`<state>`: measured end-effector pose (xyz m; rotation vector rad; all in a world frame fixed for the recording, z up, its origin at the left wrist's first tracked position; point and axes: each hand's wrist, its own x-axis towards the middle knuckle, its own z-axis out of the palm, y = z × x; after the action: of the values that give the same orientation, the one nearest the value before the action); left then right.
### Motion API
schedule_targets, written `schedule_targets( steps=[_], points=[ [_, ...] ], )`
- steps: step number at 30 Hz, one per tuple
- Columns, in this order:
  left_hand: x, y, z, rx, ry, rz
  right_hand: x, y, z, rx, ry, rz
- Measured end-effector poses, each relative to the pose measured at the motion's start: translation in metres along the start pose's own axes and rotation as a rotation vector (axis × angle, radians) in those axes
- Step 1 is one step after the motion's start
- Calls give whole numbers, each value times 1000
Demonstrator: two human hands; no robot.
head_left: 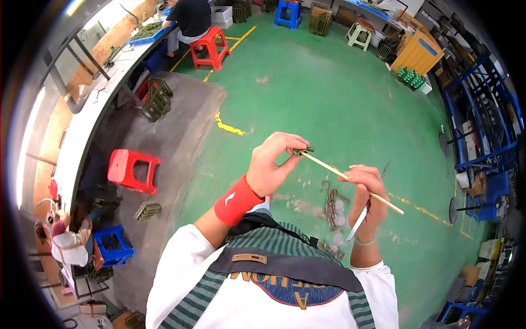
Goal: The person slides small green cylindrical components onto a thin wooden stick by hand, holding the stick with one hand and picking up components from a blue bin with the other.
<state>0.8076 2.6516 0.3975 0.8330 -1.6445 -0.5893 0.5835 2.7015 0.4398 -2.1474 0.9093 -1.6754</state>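
Left hand (273,160): thumb and forefinger drawn narrow, pinching a small dark-green piece (306,149), held up in front of the chest, over the floor. Right hand (368,192): fingers curled on a pale wooden stick (326,165), slanting down to the right past the knuckles. Its upper end meets the green piece; cannot tell whether it goes in. A slim whitish tool (357,223) also sits in the right hand, pointing down from the palm.

Red wristband (237,200) on left wrist; thin bracelet (365,242) on right. White sleeves, striped green apron (192,293).

Below the hands, green floor (307,82), worn in patches; metal parts (330,208) and pale round discs lie there. To the left, a red stool (134,171) near a bundle of greenish metal frames (148,210).

Farther left, a long white counter (85,129) with a blue tray (148,34) of green parts. Two people sit along it. Far right, blue racking (476,115), loaded.
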Motion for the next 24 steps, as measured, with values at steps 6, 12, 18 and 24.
schedule_targets(
  steps=[6, 12, 18, 24],
  points=[
    [171, -123, 12, 0, -87, 68, 146, 124, 21, -314, -203, -158],
    [314, -233, 57, -30, -247, 81, 244, 254, 39, -579, -153, -148],
    [465, -362, 120, -182, -315, -79, 339, 427, 17, -500, 73, -83],
    [636, -451, 167, -153, -289, -119, 478, 594, -2, -413, 68, -106]
  ],
)
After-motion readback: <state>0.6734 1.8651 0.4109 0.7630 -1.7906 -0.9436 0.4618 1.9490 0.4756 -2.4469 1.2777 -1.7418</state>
